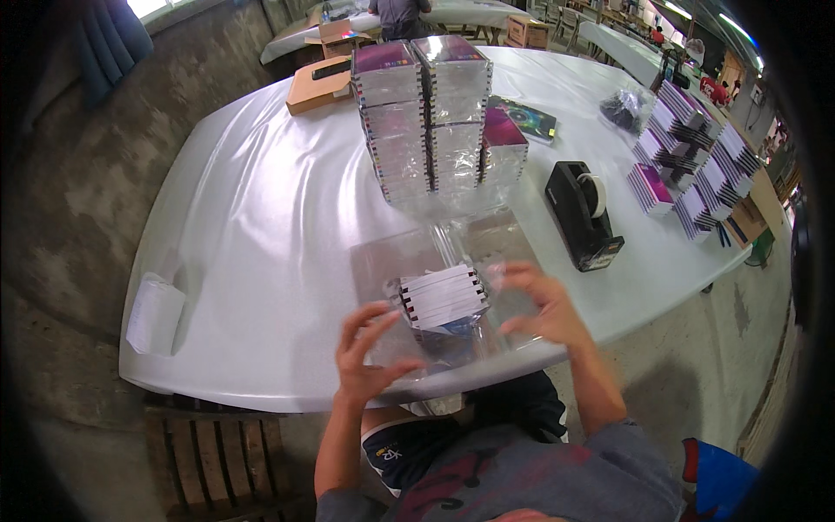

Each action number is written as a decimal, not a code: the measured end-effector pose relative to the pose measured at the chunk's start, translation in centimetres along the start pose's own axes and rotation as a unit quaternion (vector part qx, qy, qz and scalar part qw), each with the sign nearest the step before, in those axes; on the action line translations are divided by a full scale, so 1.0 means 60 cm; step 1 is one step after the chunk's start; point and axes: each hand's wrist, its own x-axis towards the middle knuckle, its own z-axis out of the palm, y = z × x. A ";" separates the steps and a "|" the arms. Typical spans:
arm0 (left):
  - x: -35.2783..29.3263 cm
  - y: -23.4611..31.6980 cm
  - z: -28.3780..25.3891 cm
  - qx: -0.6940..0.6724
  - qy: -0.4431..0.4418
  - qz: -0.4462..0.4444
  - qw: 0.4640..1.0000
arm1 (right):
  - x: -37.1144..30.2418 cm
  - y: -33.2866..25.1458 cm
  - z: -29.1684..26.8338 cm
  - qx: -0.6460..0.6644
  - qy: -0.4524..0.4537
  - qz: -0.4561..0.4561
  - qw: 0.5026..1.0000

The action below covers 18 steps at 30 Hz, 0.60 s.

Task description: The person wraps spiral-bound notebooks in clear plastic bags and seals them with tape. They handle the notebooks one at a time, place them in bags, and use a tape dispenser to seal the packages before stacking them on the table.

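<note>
A small stack of booklets (445, 297), white page edges toward me with dark marks at the sides, lies on a sheet of clear plastic film (391, 252) near the table's front edge. My left hand (365, 352) is at the stack's left, fingers apart and curved, over the film. On the other side, my right hand (548, 304) is slightly blurred, its thumb and fingers spread, with a glint of film by the fingertips. Neither hand visibly grips anything. A black tape dispenser (578, 217) with a pale roll stands to the right.
Tall stacks of film-wrapped booklets (422, 122) with purple covers rise behind the film. More booklet stacks (691, 157) stand at the right. An open cardboard box (313, 87) sits at the back left, and a white paper pad (155, 315) lies at the left edge.
</note>
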 end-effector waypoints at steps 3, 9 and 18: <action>-0.011 -0.005 0.024 0.025 -0.048 0.009 0.998 | 0.002 -0.011 0.036 -0.116 -0.053 -0.041 0.991; 0.002 -0.007 0.013 0.007 -0.082 0.022 0.996 | 0.019 -0.012 0.014 -0.168 -0.100 -0.034 0.980; 0.099 0.033 -0.004 0.135 -0.263 0.034 0.955 | 0.060 -0.033 0.011 -0.256 -0.227 -0.081 0.936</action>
